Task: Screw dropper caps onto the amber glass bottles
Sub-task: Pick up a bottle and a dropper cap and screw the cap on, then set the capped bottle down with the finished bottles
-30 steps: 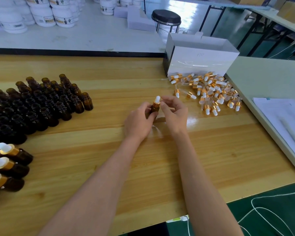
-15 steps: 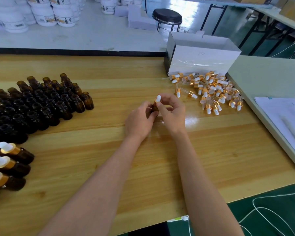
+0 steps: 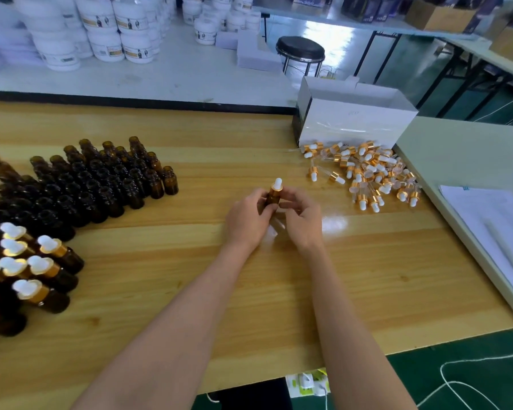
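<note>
Left hand (image 3: 246, 220) grips the bottle (image 3: 271, 200); right hand (image 3: 304, 220), grip unclear, has left the cap (image 3: 276, 188): cap likely tight.

- 1 amber bottle (image 3: 272, 199), upright, gold-and-white dropper cap (image 3: 277, 184) seated, held at frame centre.
- Open bottles (image 3: 101, 184): packed upright, left.
- Capped bottles (image 3: 51, 261): lower left.
- Loose caps (image 3: 367, 173): heaped, centre right.
</note>
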